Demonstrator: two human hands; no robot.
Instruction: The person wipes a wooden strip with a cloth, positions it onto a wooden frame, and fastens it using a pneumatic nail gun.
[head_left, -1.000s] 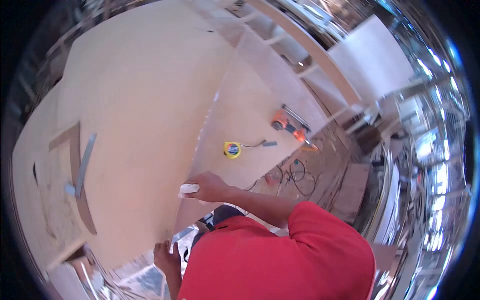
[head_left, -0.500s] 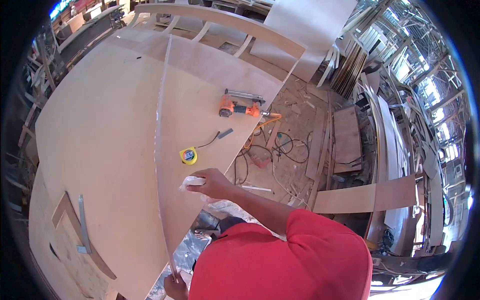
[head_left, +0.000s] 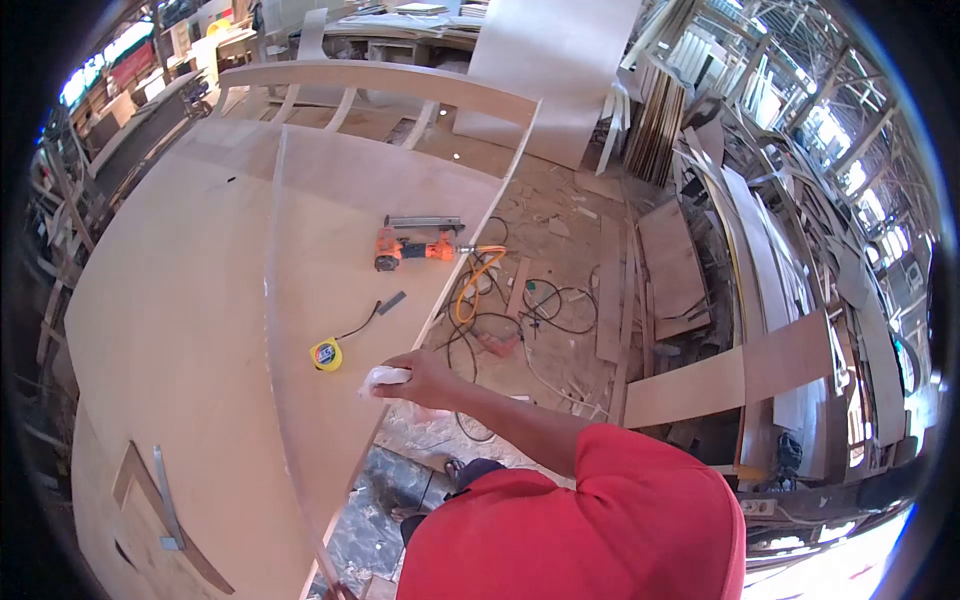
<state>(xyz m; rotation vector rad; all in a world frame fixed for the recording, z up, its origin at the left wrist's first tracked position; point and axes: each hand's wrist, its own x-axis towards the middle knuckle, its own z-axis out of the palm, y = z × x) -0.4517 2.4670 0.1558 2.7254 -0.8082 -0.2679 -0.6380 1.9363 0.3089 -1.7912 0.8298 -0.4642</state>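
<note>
Gripping one white wad (head_left: 383, 377), right hand (head_left: 425, 377)

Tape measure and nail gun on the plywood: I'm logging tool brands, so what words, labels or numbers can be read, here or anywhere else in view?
None can be read.
Yellow tape measure: round blue and red label, print too small and blurred.
Orange nail gun: no readable marking.
White wad in the right hand: no print visible.
Background signs at upper left: too blurred.
</note>
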